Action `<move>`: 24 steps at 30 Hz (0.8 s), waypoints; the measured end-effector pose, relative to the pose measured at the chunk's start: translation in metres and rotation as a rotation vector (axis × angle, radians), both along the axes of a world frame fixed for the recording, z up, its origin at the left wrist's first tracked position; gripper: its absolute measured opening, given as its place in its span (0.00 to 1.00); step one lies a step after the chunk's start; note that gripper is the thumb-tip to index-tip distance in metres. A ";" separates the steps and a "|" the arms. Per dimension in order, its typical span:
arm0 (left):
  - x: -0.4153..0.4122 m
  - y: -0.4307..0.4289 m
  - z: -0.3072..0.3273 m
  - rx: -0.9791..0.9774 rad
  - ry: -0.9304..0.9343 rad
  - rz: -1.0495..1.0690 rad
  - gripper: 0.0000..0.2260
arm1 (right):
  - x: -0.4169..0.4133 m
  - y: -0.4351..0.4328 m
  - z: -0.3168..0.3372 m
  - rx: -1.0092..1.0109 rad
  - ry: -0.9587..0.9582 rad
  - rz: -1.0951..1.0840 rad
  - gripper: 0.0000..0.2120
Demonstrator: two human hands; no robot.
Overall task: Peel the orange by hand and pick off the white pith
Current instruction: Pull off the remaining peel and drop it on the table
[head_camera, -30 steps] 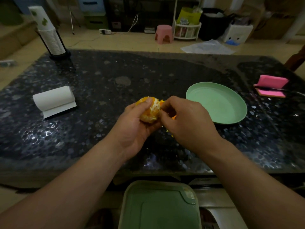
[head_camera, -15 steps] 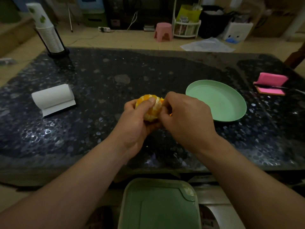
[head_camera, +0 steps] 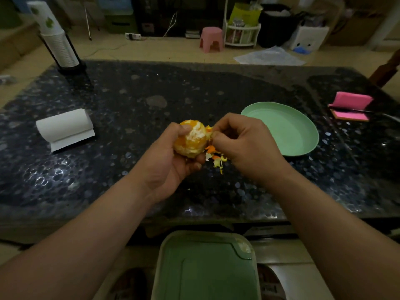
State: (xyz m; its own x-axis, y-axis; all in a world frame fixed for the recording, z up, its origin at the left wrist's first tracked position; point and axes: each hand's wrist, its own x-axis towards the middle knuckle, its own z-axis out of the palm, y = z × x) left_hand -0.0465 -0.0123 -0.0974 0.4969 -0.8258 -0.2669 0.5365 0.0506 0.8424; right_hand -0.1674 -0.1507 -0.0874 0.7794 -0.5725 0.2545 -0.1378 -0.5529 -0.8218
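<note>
Peeling mid-way: left hand (head_camera: 173, 161) grips the orange (head_camera: 190, 138) above the tabletop (head_camera: 129, 87) near its front edge, right hand (head_camera: 242, 144) pinches a peel strip (head_camera: 216, 158). Risk: hard pull tears flesh, or scraps drop past the front edge.

1. We log two bare hands: left hand (head_camera: 171, 161), right hand (head_camera: 249, 146).
2. Both forearms bare as far as the frame shows them.
3. We see skin creases at the left wrist and knuckle folds on the right hand.
4. Nails too dim for us to tell.
</note>
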 end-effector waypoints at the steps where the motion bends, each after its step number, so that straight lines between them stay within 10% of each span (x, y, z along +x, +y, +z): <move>1: 0.000 0.001 0.000 -0.005 0.006 -0.009 0.14 | 0.000 -0.001 0.001 0.022 -0.002 0.010 0.05; 24: 0.006 0.004 -0.002 0.004 0.062 -0.058 0.14 | 0.007 -0.016 -0.025 -0.410 0.382 -0.165 0.08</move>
